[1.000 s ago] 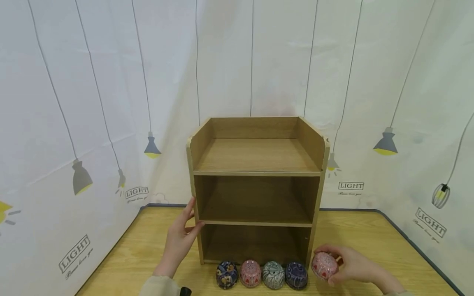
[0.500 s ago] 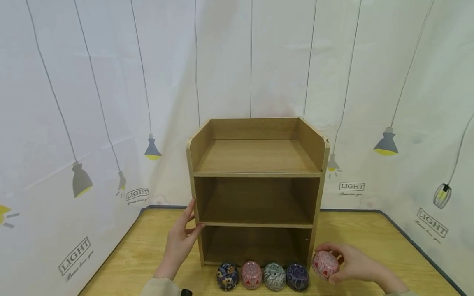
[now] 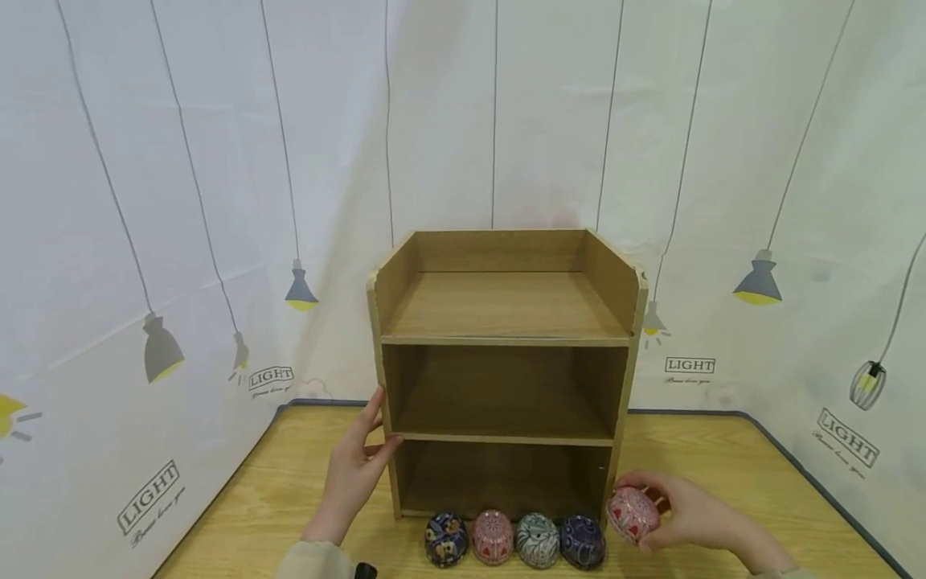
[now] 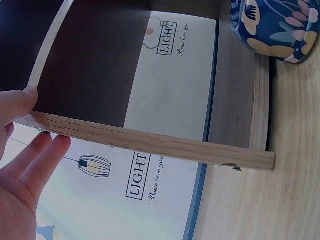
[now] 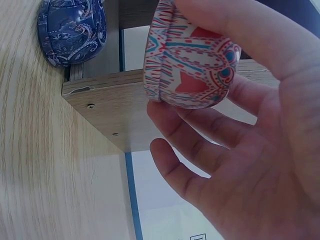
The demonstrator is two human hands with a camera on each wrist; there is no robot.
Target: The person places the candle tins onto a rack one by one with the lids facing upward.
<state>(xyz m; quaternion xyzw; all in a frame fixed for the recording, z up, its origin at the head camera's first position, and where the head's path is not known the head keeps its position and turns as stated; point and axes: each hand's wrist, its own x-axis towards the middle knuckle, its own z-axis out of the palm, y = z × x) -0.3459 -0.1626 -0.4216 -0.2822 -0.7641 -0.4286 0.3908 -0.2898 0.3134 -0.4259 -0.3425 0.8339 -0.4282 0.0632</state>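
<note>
Hands at the shelf unit (image 3: 504,370): the left hand (image 3: 352,474), fingers straight, lies flat against its left side panel; the right hand (image 3: 683,519) grasps a pink patterned tin (image 3: 632,515) just right of the unit's base, lifted off the bench (image 3: 723,466). Judged small, light, rigid and smooth, so probably slippery; hold it around the sides, fingers opposing thumb. Four similar tins (image 3: 514,539) line the front.

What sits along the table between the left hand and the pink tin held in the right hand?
In the head view, four patterned tins stand in a row at the shelf front, between the left hand and the pink tin.
</note>
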